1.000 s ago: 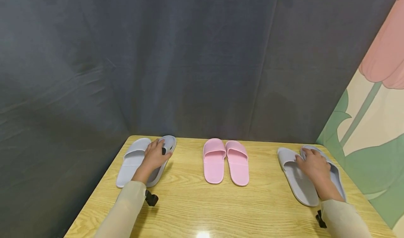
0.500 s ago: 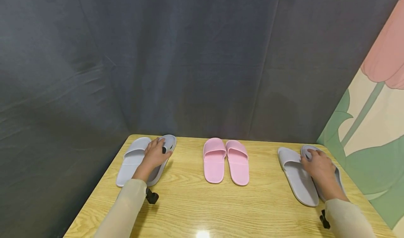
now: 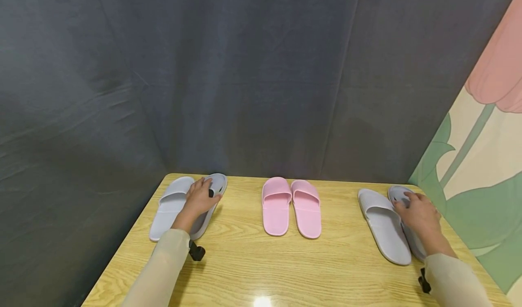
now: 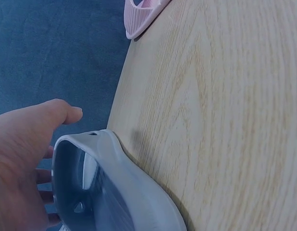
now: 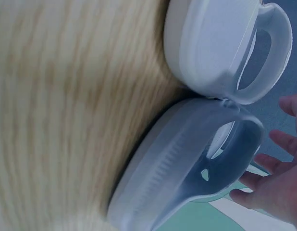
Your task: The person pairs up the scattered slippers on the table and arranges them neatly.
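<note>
In the head view, my left hand [image 3: 199,201] is over the strap of a blue-grey slipper [image 3: 220,182], its fingers spread. The left wrist view has the thumb standing apart from the slipper's strap [image 4: 107,149], with the other fingertips behind it. At the right, my right hand [image 3: 420,215] hovers over the right one of two grey slippers [image 3: 398,192], hiding its strap. Seen from the right wrist, the loosely bent fingers [image 5: 266,161] are beside that strap [image 5: 256,127]. Its partner, a grey slipper [image 3: 386,234], lies to the left, close alongside.
A pair of pink slippers [image 3: 276,214] lies mid-table near the back edge. Left of my left hand is the other blue-grey slipper [image 3: 170,207]. The wooden table [image 3: 285,271] meets a dark curtain [image 3: 253,80] behind and a painted wall [image 3: 485,184] at right.
My right hand has moved to the right and slightly nearer, off the gap between the grey slippers, over the right one. My left hand and the slippers stay in place.
</note>
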A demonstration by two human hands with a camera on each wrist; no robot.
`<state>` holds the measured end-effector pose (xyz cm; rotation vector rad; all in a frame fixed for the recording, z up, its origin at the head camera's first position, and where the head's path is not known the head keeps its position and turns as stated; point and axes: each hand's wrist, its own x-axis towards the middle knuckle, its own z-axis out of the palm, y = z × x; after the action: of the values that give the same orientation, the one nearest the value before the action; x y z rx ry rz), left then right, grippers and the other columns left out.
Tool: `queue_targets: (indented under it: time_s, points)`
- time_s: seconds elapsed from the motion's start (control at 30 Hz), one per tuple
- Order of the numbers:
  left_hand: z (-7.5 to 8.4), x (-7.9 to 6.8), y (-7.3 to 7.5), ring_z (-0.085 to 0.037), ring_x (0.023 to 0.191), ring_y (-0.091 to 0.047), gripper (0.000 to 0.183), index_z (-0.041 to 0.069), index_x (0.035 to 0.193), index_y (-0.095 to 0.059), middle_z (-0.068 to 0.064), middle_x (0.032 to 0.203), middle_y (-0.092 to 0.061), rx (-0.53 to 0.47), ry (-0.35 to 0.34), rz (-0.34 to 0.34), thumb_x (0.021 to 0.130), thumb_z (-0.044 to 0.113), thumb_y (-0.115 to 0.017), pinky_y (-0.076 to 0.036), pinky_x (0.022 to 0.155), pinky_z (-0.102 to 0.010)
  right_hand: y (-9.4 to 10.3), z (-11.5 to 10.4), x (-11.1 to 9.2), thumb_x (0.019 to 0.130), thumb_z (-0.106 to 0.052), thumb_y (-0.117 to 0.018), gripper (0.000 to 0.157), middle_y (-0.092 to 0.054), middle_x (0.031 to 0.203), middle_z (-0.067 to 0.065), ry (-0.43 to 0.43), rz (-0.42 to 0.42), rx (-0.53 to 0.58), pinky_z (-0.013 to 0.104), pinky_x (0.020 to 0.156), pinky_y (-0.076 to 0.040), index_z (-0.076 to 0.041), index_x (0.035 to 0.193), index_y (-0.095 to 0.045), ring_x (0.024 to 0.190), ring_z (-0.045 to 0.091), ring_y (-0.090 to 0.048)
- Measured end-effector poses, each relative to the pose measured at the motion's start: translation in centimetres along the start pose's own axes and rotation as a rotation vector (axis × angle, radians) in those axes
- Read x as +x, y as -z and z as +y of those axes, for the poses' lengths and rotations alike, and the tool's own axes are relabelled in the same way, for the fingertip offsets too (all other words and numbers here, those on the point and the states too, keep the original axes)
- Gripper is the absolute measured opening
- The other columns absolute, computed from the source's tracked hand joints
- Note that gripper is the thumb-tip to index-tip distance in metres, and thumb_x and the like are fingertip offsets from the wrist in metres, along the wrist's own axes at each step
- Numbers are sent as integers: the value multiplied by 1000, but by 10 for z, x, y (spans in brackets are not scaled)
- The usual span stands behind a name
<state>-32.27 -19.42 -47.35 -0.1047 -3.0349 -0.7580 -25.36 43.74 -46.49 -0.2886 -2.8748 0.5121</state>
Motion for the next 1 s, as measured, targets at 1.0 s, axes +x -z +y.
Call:
queue_targets:
  time_s: [1.0]
  points:
    - [0,4,-1,-51,149,-14,76,2,157,-32,-29,163,-19,1,39,-19,96,36,-63,-13,116,-68,-3,19,13,99,-34,-55,62,-29,139,46,-18,-77,-13,76,89,-29,9,141,-39,118,71,-33]
